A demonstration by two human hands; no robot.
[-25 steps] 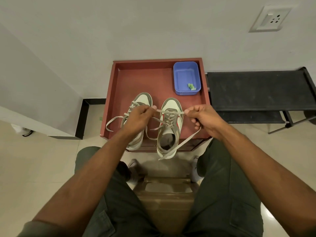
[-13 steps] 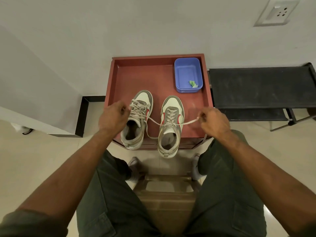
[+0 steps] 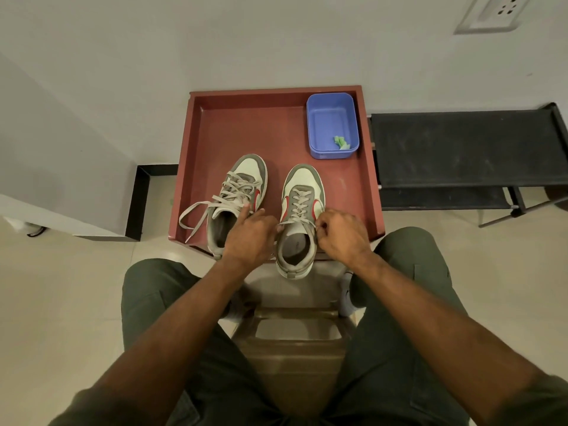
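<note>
- Shoe (image 3: 302,186): the grey and white one with a red mark stands on the red table (image 3: 276,127). Its toe points towards the wall, and its heel hangs over the table's near edge.
- Lace (image 3: 299,207): it is threaded up the shoe, and its top strand runs across the tongue from one grip to the other.
- Right grip (image 3: 344,238): the fingers are curled and pinch the lace at the right side of the shoe's opening.
- Left grip (image 3: 250,238): it lies between the two shoes, against the left side of the shoe's opening, with forefinger and thumb stretched towards the other shoe. The lace strand runs in under it, so it may hold that end. The remaining fingers are hidden, and we cannot tell.
- Other shoe (image 3: 238,186): it stands just beside the first, to the left. Its loose lace (image 3: 196,213) trails in a loop over the table.
- Blue tub (image 3: 332,124): it sits in the far right corner of the table with a small green scrap (image 3: 341,142) inside.
- Black rack (image 3: 461,149): we see it to the right of the table, against the wall.
- Brown stool (image 3: 295,333): we see it between the person's knees, on the tiled floor.
</note>
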